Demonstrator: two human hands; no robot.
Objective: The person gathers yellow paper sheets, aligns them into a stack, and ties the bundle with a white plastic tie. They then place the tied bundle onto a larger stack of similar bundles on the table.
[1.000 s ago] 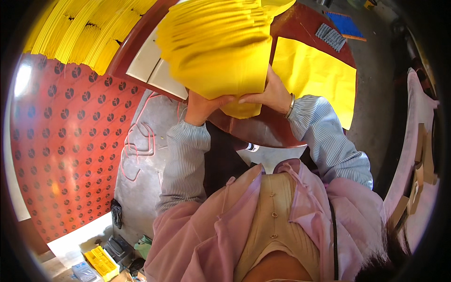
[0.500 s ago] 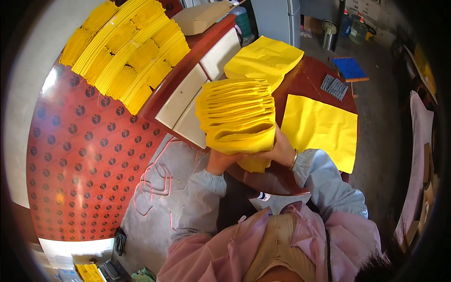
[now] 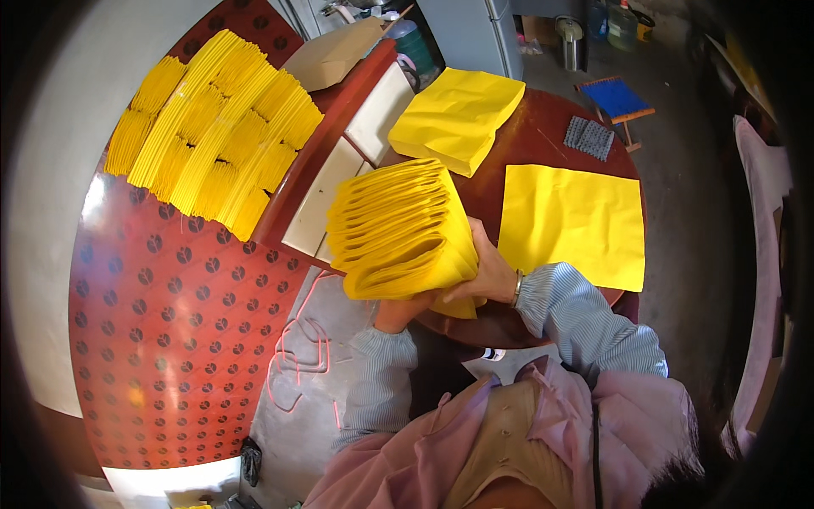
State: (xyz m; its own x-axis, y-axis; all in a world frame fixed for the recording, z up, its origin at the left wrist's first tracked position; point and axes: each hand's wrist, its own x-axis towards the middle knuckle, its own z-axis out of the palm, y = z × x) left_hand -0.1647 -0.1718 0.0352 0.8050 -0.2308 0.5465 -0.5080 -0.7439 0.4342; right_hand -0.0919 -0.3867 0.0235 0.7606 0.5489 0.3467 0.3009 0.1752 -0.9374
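Note:
A thick stack of folded yellow cloth-like sheets point(image 3: 392, 227) is held up in front of me, its many folded edges turned toward the far left. My left hand point(image 3: 400, 314) is closed under its near end, with most of the fingers hidden beneath. Along the stack's right side my right hand point(image 3: 492, 270) grips it, thumb up against the outer sheet. A yellow flap hangs below the stack between the hands. Right of my right hand, a flat yellow sheet point(image 3: 572, 225) lies on the round dark-red table point(image 3: 543, 127). Another yellow piece point(image 3: 458, 114) with a folded side lies farther back.
Several rows of folded yellow stacks point(image 3: 212, 136) stand on the red patterned table point(image 3: 170, 322) at left. A cardboard box point(image 3: 335, 55) sits behind them. White drawer fronts point(image 3: 326, 199) separate the two tables. A grey textured pad point(image 3: 589, 138) and a blue stool point(image 3: 617, 99) are at right.
The held stack has swung left and tilted, its right side now showing more. Both hands have moved with it, still gripping. The whole view has shifted slightly.

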